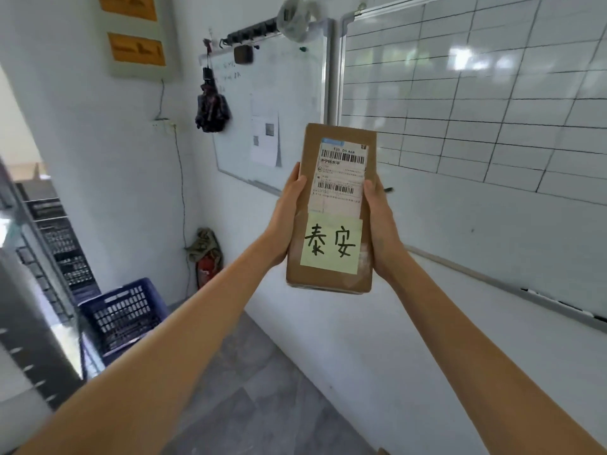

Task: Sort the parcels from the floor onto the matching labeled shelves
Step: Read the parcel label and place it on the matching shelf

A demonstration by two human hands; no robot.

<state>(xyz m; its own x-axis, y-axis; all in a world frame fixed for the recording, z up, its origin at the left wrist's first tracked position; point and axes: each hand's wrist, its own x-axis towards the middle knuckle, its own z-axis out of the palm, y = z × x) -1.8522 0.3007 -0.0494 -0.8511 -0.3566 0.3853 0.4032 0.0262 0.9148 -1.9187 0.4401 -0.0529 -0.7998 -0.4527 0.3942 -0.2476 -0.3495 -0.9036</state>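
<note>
A tall brown cardboard parcel (368, 152) is held upright in front of me at arm's length. It carries a white barcode shipping label and a pale yellow sticky note with two handwritten characters. My left hand (285, 221) grips its left edge with the thumb on the front. My right hand (377, 224) grips its right edge the same way. The fingers behind the box are hidden.
A whiteboard (476, 110) with a drawn grid covers the wall on the right, and a smaller one (279, 93) hangs beyond the parcel. A blue plastic crate (123, 315) stands on the grey floor at lower left, beside a metal shelf frame (36, 290). A red extinguisher (207, 267) sits in the corner.
</note>
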